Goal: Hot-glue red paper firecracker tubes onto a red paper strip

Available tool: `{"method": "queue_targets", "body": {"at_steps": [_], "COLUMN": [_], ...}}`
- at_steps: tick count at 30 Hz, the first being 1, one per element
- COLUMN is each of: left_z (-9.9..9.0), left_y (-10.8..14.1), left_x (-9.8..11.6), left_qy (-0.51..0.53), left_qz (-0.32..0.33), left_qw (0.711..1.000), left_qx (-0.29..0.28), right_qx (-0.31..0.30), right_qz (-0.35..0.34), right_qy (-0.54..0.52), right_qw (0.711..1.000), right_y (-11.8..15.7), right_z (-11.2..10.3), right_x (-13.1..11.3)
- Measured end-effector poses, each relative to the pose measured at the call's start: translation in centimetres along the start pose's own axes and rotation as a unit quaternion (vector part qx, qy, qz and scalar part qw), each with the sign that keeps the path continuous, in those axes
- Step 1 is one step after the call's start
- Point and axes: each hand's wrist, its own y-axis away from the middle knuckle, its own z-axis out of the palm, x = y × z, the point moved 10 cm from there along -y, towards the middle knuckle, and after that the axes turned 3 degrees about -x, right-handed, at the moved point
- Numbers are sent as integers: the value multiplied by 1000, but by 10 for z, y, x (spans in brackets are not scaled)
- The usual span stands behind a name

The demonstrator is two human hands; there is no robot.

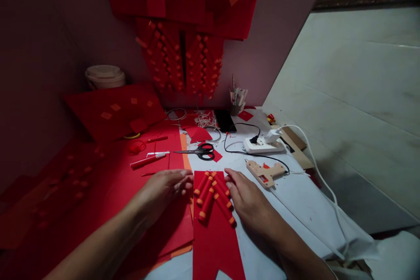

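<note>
A red paper strip [213,245] with a notched lower end lies in front of me. On its upper part sit several red paper rolls [207,203] with orange bands at their ends, slanted in two columns. My left hand [172,186] is beside the strip's upper left edge, palm inward, fingers loosely bent and apart, with nothing seen in them. Along the right edge, close to the rolls, rests my right hand [244,197], its thumb and fingers slightly parted. Whether its fingertips touch the strip I cannot tell.
Black-handled scissors [203,152] lie beyond the strip, with a red pen [147,160] to their left. At right are a glue gun [265,171] and a white power strip [264,144] with cables. A phone [225,121] and pen cup [236,103] stand near the wall.
</note>
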Motion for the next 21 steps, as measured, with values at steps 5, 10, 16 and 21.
{"method": "queue_targets", "body": {"at_steps": [5, 10, 16, 21], "left_z": [19, 27, 23, 29], "left_y": [-9, -7, -4, -4], "left_x": [-9, -5, 23, 36], "left_qy": [-72, -68, -32, -2], "left_qz": [-13, -6, 57, 78], "left_qw": [996, 994, 994, 990], "left_qx": [-54, -82, -91, -114], "right_qx": [-16, 3, -4, -94], "right_qz": [19, 49, 86, 92], "right_qy": [-19, -68, -176, -291], "right_qw": [1000, 996, 981, 948], "right_y": [0, -3, -12, -10], "right_z": [1, -10, -14, 5], "right_x": [2, 1, 2, -6]}}
